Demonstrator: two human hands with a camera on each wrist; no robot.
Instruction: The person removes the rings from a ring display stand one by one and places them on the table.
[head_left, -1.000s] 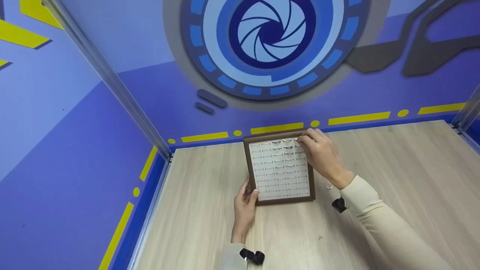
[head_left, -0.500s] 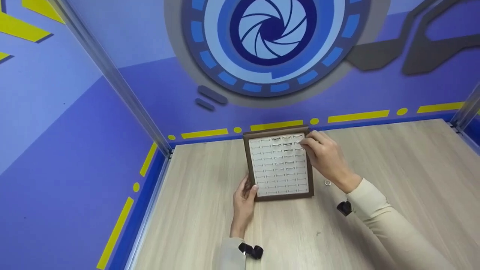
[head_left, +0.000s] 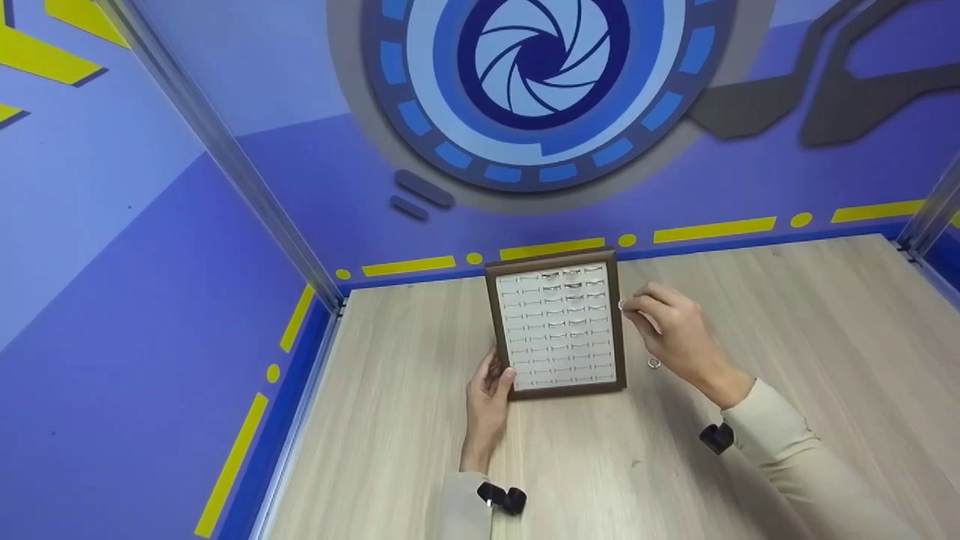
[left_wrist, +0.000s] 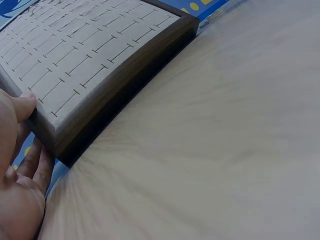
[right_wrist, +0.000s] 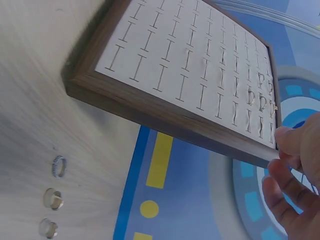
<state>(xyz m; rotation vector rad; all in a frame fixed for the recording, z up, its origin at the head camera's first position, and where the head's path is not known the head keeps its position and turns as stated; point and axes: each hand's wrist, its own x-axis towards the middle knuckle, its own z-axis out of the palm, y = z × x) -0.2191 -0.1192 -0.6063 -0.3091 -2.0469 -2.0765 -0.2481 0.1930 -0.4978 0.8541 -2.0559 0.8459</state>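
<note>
A ring display tray with a brown wooden frame and a white slotted pad stands tilted up, facing me. Several rings sit in its upper slots. My left hand grips the tray's lower left edge, thumb over the front and fingers behind; the left wrist view shows the thumb on the frame. Just off the tray's right side, my right hand pinches a small ring between thumb and fingertips. In the right wrist view the right hand is by the frame's far corner, its ring hidden.
Loose silvery rings lie on the wooden table right of the tray: one ring shows beside the right hand, and the right wrist view shows a patterned ring among them. A blue printed wall rises behind the table.
My right hand has moved from the tray's top right slots down and outward to the right, a ring now visible at its fingertips. The left hand keeps its grip; the tray has barely shifted.
</note>
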